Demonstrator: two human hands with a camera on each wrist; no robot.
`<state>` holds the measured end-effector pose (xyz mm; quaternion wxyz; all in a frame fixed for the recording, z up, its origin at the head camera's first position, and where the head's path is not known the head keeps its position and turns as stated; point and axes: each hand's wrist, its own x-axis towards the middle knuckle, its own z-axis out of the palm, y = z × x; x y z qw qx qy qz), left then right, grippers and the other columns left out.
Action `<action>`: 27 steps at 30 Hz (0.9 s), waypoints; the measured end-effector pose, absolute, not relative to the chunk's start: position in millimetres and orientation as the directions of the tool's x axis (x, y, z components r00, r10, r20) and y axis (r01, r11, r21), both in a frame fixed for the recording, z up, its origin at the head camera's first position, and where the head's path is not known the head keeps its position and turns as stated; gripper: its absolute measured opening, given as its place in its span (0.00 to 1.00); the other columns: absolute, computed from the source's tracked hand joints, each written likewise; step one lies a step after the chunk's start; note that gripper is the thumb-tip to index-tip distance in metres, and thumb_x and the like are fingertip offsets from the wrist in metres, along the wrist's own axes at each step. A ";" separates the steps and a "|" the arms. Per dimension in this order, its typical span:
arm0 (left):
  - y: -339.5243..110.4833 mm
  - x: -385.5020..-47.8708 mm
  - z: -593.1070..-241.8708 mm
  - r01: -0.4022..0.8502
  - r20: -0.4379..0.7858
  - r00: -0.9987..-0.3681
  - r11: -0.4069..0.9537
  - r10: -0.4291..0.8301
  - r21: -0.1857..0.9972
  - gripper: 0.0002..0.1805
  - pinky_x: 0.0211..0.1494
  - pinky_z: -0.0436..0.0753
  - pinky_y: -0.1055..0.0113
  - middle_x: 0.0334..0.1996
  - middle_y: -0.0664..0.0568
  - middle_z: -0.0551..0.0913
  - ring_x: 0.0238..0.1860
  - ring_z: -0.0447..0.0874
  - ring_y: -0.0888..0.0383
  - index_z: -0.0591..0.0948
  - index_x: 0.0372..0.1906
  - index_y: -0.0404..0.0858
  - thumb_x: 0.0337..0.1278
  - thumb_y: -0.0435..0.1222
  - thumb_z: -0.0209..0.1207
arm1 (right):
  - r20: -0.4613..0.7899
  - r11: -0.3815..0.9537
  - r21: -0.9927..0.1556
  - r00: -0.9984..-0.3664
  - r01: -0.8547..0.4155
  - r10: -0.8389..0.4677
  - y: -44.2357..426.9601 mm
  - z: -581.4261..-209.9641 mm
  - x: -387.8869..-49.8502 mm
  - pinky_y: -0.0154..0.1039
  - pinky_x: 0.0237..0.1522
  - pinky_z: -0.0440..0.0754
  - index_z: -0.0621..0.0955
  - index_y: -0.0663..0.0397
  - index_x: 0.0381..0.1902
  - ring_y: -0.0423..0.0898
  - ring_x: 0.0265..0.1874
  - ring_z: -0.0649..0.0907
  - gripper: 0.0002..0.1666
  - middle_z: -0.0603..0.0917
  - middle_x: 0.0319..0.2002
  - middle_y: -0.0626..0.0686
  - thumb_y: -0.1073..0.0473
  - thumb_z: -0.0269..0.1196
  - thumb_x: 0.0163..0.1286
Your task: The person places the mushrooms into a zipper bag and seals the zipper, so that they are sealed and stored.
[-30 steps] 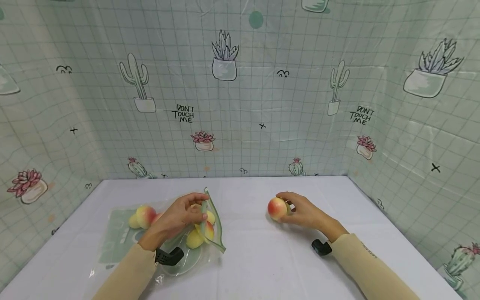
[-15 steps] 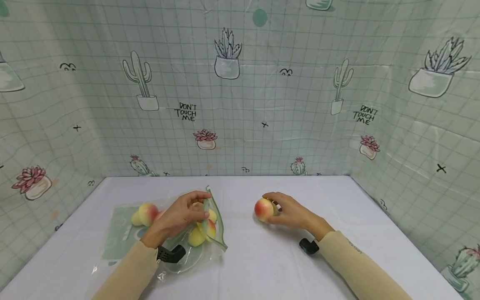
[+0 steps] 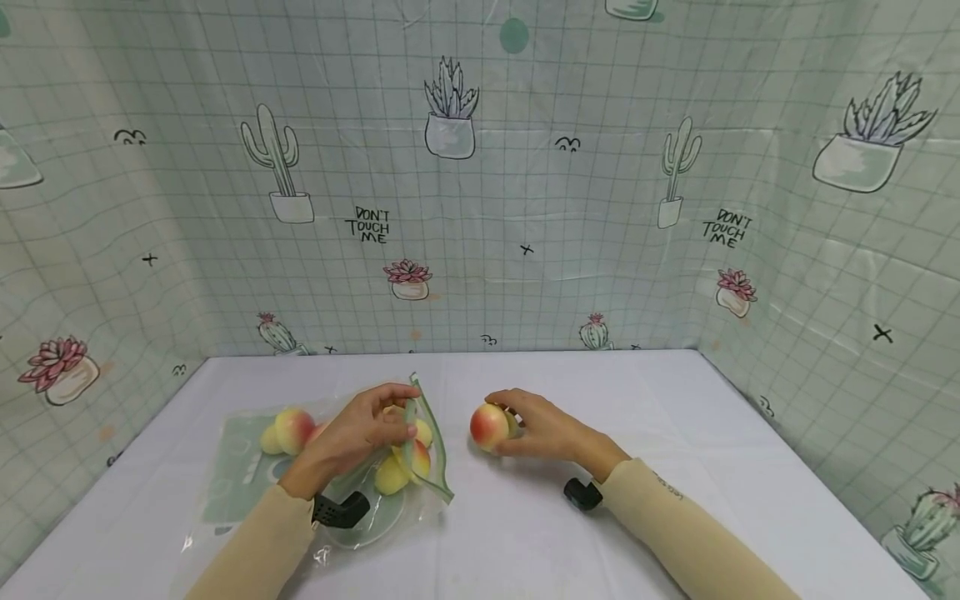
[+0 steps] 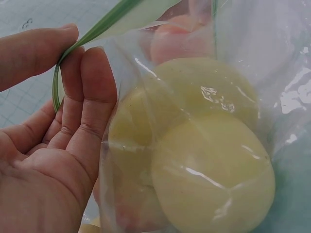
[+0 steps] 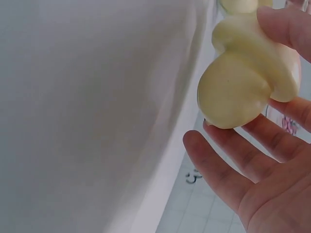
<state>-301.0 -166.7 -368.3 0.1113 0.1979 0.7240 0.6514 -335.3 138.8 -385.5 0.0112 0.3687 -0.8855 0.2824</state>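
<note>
My left hand (image 3: 365, 432) pinches the green-edged rim of a clear zip bag (image 4: 252, 29) between thumb and fingers, and the bag's mouth faces right. Inside lie several yellow-and-red peaches (image 3: 294, 429), seen through the plastic; a pale yellow one (image 4: 214, 170) is close in the left wrist view. My right hand (image 3: 543, 427) holds a peach (image 3: 490, 427) to the right of the bag's mouth, red side facing left. In the right wrist view a rounded yellow lump (image 5: 233, 92) shows against it, with the thumb above and fingers below. Whether that lump is a separate piece I cannot tell.
A white cloth covers the table (image 3: 637, 400). Behind and on both sides hangs a gridded curtain (image 3: 487, 208) printed with potted plants. A black wrist device (image 3: 341, 510) sits below the left wrist, and another black device (image 3: 582, 495) below the right.
My right hand has moved left with the peach, closer to the bag's mouth. The left hand keeps its pinch on the bag's rim and stays in place.
</note>
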 end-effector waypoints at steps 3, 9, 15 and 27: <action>-166.8 -301.0 -368.0 0.139 0.090 -0.900 0.085 0.426 0.987 0.34 0.32 0.70 0.71 0.38 0.47 0.61 0.30 0.63 0.61 0.64 0.64 0.25 0.52 0.26 0.64 | 0.229 0.567 -0.474 -0.716 -0.674 -0.659 130.3 -384.2 -334.7 0.44 0.51 0.75 0.72 0.46 0.62 0.39 0.49 0.75 0.35 0.76 0.51 0.43 0.52 0.69 0.56; -166.1 -300.4 -367.5 0.150 0.102 -0.899 0.079 0.426 0.986 0.34 0.32 0.71 0.72 0.39 0.47 0.62 0.31 0.63 0.61 0.64 0.64 0.25 0.51 0.25 0.64 | 0.224 0.563 -0.453 -0.699 -0.692 -0.679 115.7 -381.7 -333.2 0.42 0.52 0.75 0.72 0.45 0.62 0.39 0.50 0.74 0.35 0.76 0.52 0.42 0.52 0.69 0.57; -165.2 -299.6 -368.0 0.152 0.111 -0.897 0.061 0.427 0.987 0.34 0.32 0.72 0.73 0.41 0.46 0.63 0.31 0.65 0.62 0.64 0.63 0.23 0.51 0.25 0.64 | 0.208 0.557 -0.451 -0.689 -0.697 -0.695 105.1 -381.3 -330.5 0.42 0.56 0.73 0.72 0.44 0.62 0.39 0.53 0.74 0.35 0.76 0.54 0.42 0.52 0.69 0.57; -166.1 -299.4 -368.1 0.150 0.109 -0.897 0.063 0.429 0.987 0.33 0.31 0.71 0.73 0.42 0.45 0.63 0.30 0.64 0.62 0.64 0.63 0.25 0.51 0.25 0.64 | 0.185 0.552 -0.439 -0.672 -0.709 -0.717 88.0 -380.0 -325.7 0.40 0.56 0.72 0.71 0.41 0.61 0.37 0.50 0.74 0.35 0.76 0.51 0.40 0.48 0.69 0.56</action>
